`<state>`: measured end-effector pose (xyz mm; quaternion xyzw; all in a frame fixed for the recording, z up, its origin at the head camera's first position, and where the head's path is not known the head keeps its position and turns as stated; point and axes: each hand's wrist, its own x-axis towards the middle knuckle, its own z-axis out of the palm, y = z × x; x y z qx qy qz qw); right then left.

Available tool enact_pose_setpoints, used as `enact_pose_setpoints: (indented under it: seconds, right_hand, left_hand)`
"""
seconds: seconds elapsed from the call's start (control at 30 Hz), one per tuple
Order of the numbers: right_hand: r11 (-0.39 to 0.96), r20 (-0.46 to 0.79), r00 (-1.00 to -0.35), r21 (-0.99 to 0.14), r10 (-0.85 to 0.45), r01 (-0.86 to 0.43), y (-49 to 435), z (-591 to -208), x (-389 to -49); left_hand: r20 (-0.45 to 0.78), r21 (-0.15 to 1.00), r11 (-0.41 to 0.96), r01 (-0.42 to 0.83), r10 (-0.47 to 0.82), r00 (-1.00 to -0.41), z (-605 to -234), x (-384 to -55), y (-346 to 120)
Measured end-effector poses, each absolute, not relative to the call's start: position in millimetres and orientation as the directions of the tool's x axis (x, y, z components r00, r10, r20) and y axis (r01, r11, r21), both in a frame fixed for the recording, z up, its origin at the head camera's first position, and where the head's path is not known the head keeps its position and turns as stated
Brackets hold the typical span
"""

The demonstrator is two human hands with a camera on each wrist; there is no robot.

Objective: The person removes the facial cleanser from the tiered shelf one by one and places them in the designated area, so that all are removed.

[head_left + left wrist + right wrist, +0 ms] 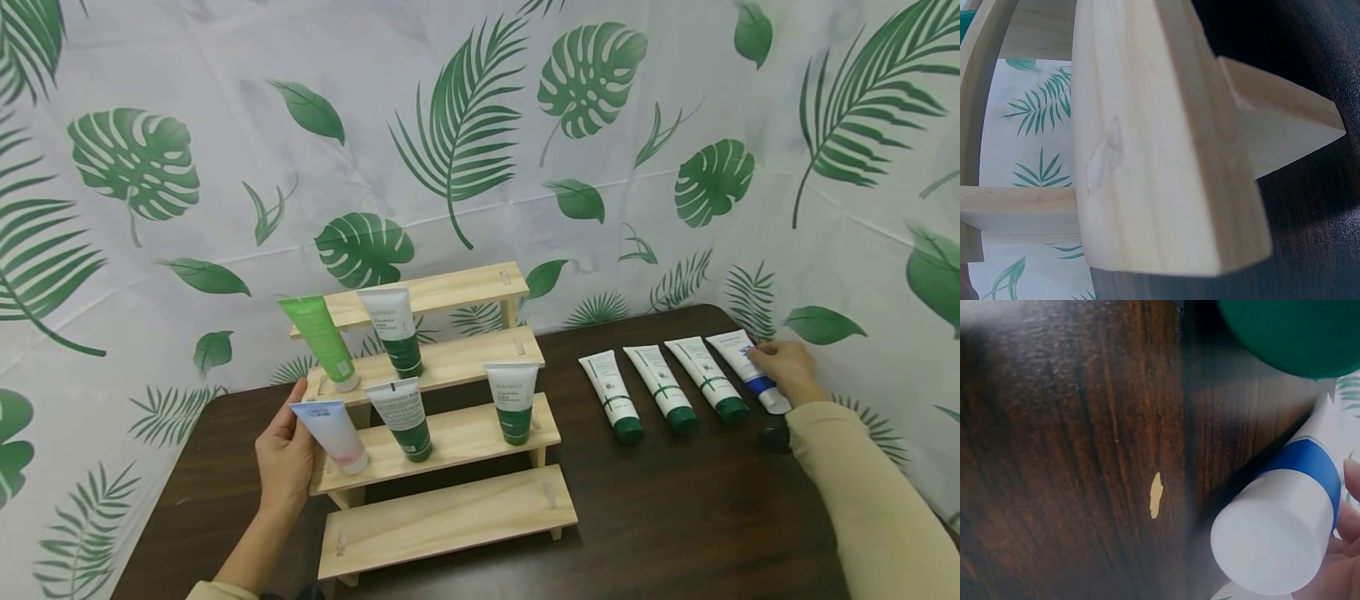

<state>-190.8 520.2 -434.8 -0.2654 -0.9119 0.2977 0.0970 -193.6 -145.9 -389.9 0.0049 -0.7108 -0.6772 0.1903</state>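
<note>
My left hand (287, 454) is at the left end of a stepped wooden display rack (450, 521), its fingers reaching up along the rack's side. Close beside it, a pale blue and pink tube (333, 437) stands on a lower step; part of the hand is behind that tube. At the far right of the table, my right hand (787, 371) holds a white tube with a blue band (750, 367) by its side. That tube's white cap (1266, 540) faces the camera in the right wrist view, with fingertips (1350, 519) along its edge.
A green tube (321, 342) and white-and-green tubes (393, 329) (401, 417) (513, 400) stand on the rack's middle steps. Several white tubes with green caps (611, 396) lie in a row on the dark table (675, 517). A leaf-patterned cloth (510, 117) hangs behind.
</note>
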Motion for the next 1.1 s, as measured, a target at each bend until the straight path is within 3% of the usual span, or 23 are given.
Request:
enact_pose_setpoints:
  seconds: [0.27,0.4,0.67,0.93,1.1]
  right_hand:
    - [0.764,0.121,-0.868,-0.543,0.482,0.348,506,-419,-190]
    - [0.756,0.202,-0.856,-0.592,0.476,0.281,486,-398,-192]
    - [0.624,0.253,-0.867,-0.777,0.428,0.082,417,-338,-198]
    - [0.414,0.385,-0.896,-0.869,0.222,-0.271,319,-279,-192]
    - [0.306,0.413,-0.906,-0.878,0.092,-0.369,267,-256,-180]
  left_hand:
    - [0.263,0.964,0.100,0.245,-0.275,-0.925,-388,-193,-147]
    - [0.259,0.966,0.095,0.242,-0.276,-0.925,-388,-194,-148]
    - [0.256,0.967,0.078,0.244,-0.267,-0.929,-388,-197,-147]
    - [0.263,0.965,0.074,0.252,-0.272,-0.926,-387,-196,-147]
    - [0.254,0.967,0.075,0.243,-0.260,-0.932,-385,-195,-146]
